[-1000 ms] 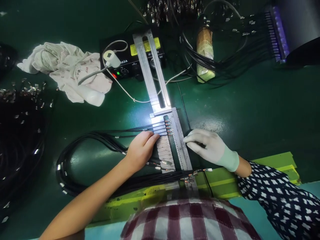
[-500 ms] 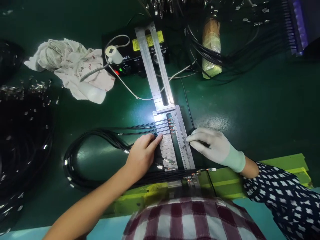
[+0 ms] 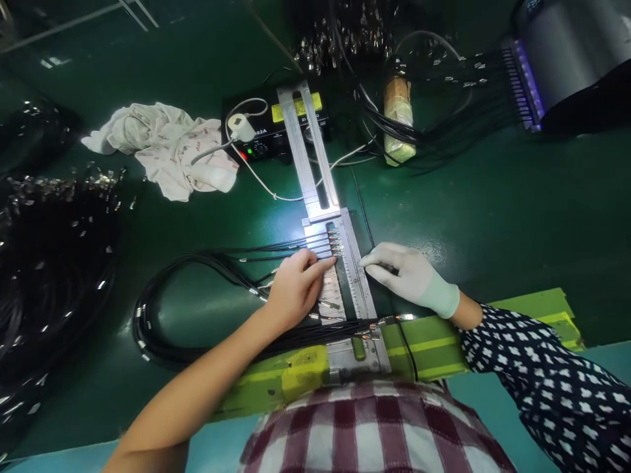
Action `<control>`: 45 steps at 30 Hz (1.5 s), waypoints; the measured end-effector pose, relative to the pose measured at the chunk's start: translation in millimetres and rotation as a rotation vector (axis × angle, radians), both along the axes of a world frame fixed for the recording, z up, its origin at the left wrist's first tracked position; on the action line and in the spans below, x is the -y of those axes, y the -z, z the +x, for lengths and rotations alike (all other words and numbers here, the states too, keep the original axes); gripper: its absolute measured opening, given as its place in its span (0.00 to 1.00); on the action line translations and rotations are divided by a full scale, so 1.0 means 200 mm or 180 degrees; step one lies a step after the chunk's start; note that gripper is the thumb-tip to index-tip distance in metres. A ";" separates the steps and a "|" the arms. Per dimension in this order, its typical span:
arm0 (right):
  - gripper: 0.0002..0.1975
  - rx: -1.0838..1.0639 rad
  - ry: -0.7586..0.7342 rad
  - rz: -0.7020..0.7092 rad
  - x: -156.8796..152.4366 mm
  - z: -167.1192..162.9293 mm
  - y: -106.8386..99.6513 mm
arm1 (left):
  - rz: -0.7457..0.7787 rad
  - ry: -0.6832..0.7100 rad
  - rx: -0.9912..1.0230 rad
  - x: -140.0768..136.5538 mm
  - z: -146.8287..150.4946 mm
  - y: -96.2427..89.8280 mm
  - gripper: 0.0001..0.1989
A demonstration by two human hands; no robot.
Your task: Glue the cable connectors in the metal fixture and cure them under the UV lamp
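My bare left hand (image 3: 299,289) is closed over the slotted metal jig (image 3: 329,289), thumb and index finger together at the end of a black cable. Beside those fingertips, several black cables (image 3: 315,241) lie in the grooves, their stripped coloured wire ends (image 3: 336,240) over the long slot. On the other side, my white-gloved right hand (image 3: 411,274) is pinched at the jig's right edge; what is between its fingertips is hidden. A thin black cord (image 3: 362,203) runs under that glove. Across the jig's lower part lies a bundle of black cables (image 3: 340,328).
Behind the jig stands a black control box (image 3: 271,141) with a white plug adapter (image 3: 241,128). A crumpled cloth (image 3: 172,148) lies to its left, a taped roll (image 3: 398,121) to its right. Cable heaps (image 3: 54,263) cover the left side. A grey machine (image 3: 576,59) sits at far right.
My left fingertips have moved right along the jig, from the grooves to the wire ends at the slot. My right hand stays pinched at the jig's edge. The camera view has shifted.
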State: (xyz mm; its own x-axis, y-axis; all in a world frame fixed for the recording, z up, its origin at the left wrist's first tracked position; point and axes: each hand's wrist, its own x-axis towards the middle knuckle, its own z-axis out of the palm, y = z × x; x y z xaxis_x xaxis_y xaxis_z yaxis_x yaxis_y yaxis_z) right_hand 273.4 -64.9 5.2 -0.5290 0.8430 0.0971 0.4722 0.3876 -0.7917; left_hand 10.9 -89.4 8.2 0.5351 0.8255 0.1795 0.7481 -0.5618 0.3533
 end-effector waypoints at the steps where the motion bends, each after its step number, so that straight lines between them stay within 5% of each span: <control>1: 0.08 -0.0007 0.0005 -0.0020 0.00 0.00 0.00 | -0.0113 -0.0005 0.0160 0.00 0.00 0.00 0.18; 4: 0.08 0.0023 0.0017 -0.0054 0.00 0.00 0.00 | -0.0218 -0.0043 0.0416 0.00 -0.02 0.01 0.19; 14: 0.10 0.0043 0.0026 -0.0074 -0.02 0.01 0.00 | 0.0301 -0.0134 -0.0247 -0.01 0.02 0.03 0.17; 22: 0.10 0.0023 -0.0002 0.0079 0.01 0.01 0.02 | -0.0943 0.0115 0.0316 0.10 -0.11 -0.14 0.12; 25: 0.09 0.0034 -0.0013 0.0076 0.01 0.01 0.02 | -0.1113 0.0270 0.0294 0.15 -0.15 -0.14 0.13; 32: 0.09 0.0058 -0.0008 0.0043 0.00 0.01 0.01 | -0.0729 0.0340 0.0345 0.15 -0.10 -0.03 0.08; 38: 0.08 0.0117 0.0008 -0.0048 0.00 0.01 0.01 | 0.0731 -0.0141 -0.0419 0.16 -0.31 -0.02 0.05; 41: 0.08 0.0118 0.0016 -0.0065 0.00 0.01 0.01 | 0.0684 -0.0241 -0.0396 0.18 -0.34 -0.01 0.08; 45: 0.08 0.0110 0.0009 -0.0038 0.00 0.01 0.01 | 0.0441 0.0280 -0.0188 0.17 -0.24 0.01 0.11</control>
